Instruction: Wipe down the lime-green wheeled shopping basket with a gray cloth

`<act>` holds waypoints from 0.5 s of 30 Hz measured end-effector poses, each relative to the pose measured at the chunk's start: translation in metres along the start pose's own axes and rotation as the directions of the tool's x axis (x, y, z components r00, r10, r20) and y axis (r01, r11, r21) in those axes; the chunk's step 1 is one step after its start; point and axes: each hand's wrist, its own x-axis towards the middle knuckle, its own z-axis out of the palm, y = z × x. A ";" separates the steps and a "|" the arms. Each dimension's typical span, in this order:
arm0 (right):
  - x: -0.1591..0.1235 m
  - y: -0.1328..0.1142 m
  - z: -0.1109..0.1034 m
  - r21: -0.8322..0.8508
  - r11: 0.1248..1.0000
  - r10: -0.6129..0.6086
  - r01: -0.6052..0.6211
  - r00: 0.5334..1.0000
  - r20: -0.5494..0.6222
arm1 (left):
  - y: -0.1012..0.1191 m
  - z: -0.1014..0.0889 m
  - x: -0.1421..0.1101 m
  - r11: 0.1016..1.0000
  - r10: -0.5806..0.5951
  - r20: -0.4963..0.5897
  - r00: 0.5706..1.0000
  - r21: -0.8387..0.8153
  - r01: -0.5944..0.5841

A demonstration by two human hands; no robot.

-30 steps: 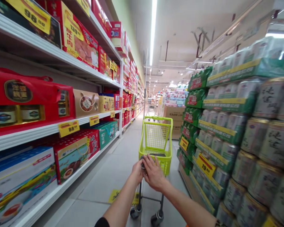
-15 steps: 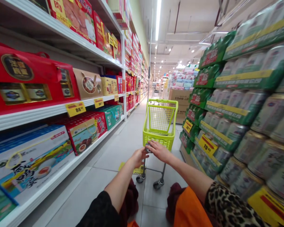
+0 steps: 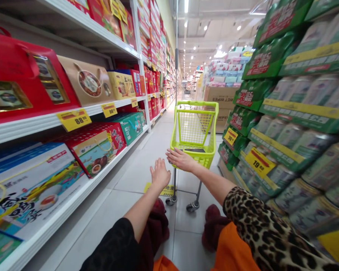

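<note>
A small lime-green shopping cart (image 3: 193, 130) on grey wheels stands ahead of me on the tiled aisle floor. My right hand (image 3: 181, 159) lies flat across the cart's near rim, fingers extended. My left hand (image 3: 160, 174) hangs in the air just left of the cart, palm forward and fingers spread, touching nothing. A dark flat object lies at the bottom of the basket, partly hidden behind my right hand. A leopard-print sleeve covers my right upper arm, and a black sleeve covers my left.
White shelves (image 3: 31, 126) of red and boxed gift sets with yellow price tags line the left. Stacks of green-wrapped can multipacks (image 3: 296, 113) rise on the right. Cardboard cartons (image 3: 220, 101) stand ahead. A yellow floor sticker (image 3: 159, 189) lies under the cart.
The cart has rolled farther ahead of me. My left hand has come off it and opened, while my right hand now lies flat on the rim. The view has turned slightly right.
</note>
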 end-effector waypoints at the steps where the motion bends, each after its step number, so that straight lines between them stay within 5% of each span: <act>1: -0.006 -0.003 0.011 0.001 1.000 -0.005 0.005 1.000 0.019 | 0.000 0.002 -0.001 0.999 0.029 0.005 1.000 0.039 -0.030; 7: -0.048 -0.027 0.057 0.003 1.000 0.005 -0.005 0.994 0.108 | -0.001 0.019 -0.009 0.975 0.132 0.088 0.987 0.169 -0.145; 15: -0.040 -0.001 0.007 0.026 0.982 0.185 -0.185 0.982 -0.027 | 0.017 0.027 -0.005 0.968 0.144 0.029 0.989 0.205 -0.146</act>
